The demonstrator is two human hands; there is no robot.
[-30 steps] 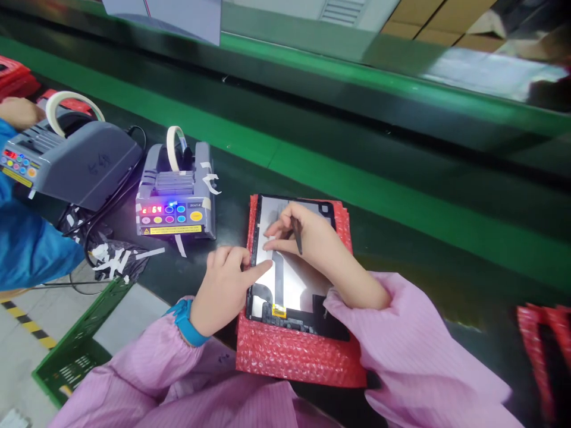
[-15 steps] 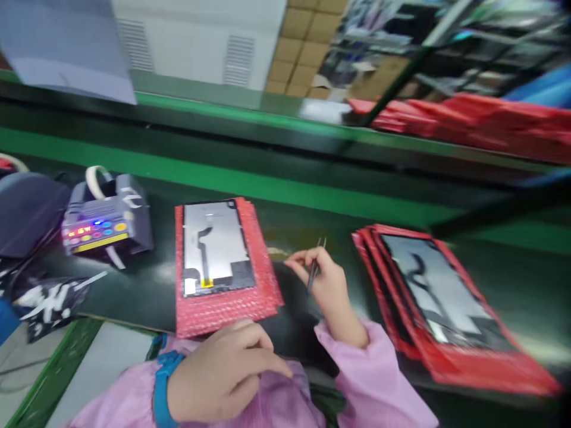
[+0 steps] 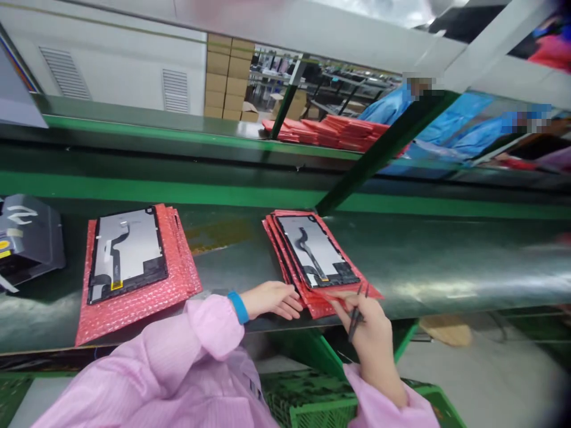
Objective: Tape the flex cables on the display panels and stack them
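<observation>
On the right, a display panel point(image 3: 311, 245) with a silver back and a dark flex cable lies on a stack of red bubble-wrap bags point(image 3: 322, 310). My right hand point(image 3: 369, 321) is closed around dark tweezers point(image 3: 354, 324), their tips pointing up and away. Its thumb and forefinger are at the near edge of the top bag; whether they pinch it is hard to tell. My left hand point(image 3: 273, 300) reaches to that stack's near left side, fingers stretched out and holding nothing. A second display panel point(image 3: 136, 246) rests on red bubble-wrap bags point(image 3: 178, 294) at the left.
A grey device point(image 3: 33, 238) stands at the far left of the dark bench point(image 3: 446, 261). A slanted green post point(image 3: 383, 148) rises behind the right stack. More red bags point(image 3: 334, 132) lie on the ledge beyond. Green crates point(image 3: 323, 413) are below the bench edge.
The view has swung right. My right hand, still with the tweezers, has moved from between the stacks to the right stack's near edge. My left hand has left the left stack and reached rightward.
</observation>
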